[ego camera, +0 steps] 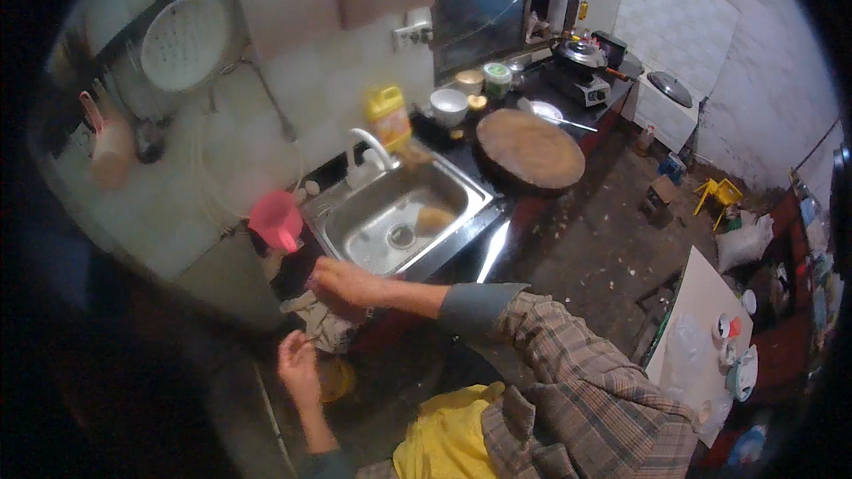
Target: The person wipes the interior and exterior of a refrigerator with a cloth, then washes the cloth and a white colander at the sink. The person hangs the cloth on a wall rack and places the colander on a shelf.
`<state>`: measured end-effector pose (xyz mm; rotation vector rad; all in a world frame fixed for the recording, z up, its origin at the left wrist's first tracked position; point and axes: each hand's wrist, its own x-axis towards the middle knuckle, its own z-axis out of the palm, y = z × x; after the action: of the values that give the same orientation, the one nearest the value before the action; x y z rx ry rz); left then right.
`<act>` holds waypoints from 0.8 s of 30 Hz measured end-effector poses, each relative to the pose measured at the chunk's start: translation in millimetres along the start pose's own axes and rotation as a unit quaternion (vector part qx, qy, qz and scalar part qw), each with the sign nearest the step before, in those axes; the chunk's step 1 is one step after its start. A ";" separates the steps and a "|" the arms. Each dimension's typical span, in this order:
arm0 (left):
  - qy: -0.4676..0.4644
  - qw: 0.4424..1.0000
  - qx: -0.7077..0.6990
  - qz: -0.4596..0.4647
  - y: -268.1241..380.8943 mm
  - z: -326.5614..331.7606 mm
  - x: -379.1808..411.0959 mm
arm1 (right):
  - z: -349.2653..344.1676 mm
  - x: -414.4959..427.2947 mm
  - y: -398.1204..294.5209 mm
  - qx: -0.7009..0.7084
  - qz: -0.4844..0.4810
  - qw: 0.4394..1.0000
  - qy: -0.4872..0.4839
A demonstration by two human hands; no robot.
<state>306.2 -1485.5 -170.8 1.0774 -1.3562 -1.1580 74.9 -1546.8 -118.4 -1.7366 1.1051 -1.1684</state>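
Observation:
In the head view, my right hand (346,283) is over the counter's near left corner, beside the stainless steel sink (399,229). Below it a pale cloth (323,322) hangs at the counter edge; I cannot tell whether the hand grips it. My left hand (298,362) is lower left, close to the cloth's lower end, its fingers bent; its hold is unclear. A pink plastic ladle or jug (275,219) stands left of the sink. A white faucet (373,153) arches over the basin, where a brownish thing (434,219) lies near the drain.
A large round wooden board (530,150) lies right of the sink. Behind are a yellow jug (388,116), a white bowl (448,106) and a lidded tub (497,80). A gas stove with a pan (582,56) stands farther along. At right is a table (679,319) with bowls.

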 end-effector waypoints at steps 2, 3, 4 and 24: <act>-0.080 0.997 -0.019 0.013 31.4 34.2 -7.7 | 6.1 -11.7 -63.1 0.036 0.109 0.992 -0.045; -0.077 0.993 -0.070 0.061 33.5 51.1 -10.1 | 6.4 -14.4 -80.2 0.059 0.126 0.987 -0.077; -0.023 0.993 -0.070 0.094 47.6 67.7 -11.6 | 10.3 -12.1 -72.4 0.049 0.099 0.992 -0.065; 0.040 0.888 0.447 0.104 103.9 -155.5 78.7 | 93.8 150.5 -45.5 0.235 0.118 0.961 -0.087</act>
<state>452.1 -1562.2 -52.3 1.5319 -1.9423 -0.2742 206.2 -1660.5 -60.6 -1.2740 0.8186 -1.0089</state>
